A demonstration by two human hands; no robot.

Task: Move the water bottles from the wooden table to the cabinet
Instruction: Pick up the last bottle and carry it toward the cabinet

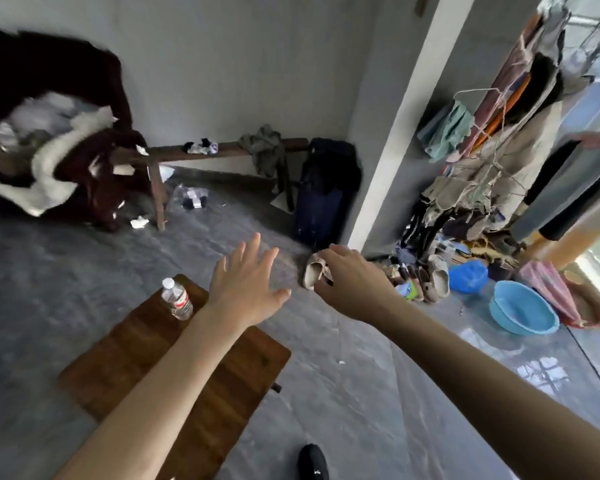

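One clear plastic water bottle point(176, 298) with a white cap and a red label, upright near the far left corner of the low wooden table point(146, 355); no other bottle seen on the boards. Left hand point(246, 285) raised above the far edge of the table, fingers spread wide, palm down, empty, just to the right of the bottle and not touching it. Right hand point(352, 275) further right, over the grey floor point(343, 393), fingers loosely curled downward, also empty as far as could be seen, well apart from the bottle. Beyond that hand, a pair of worn shoes point(316, 270), then a blue basin point(523, 311) and hanging clothes point(482, 161) at the right side. No cabinet recognised anywhere in the view. Judged from this: at least one bottle left to carry, perhaps the last one; nothing held, so probably between trips or just before reaching. Whether other bottles already placed in the cabinet, impossible to tell.
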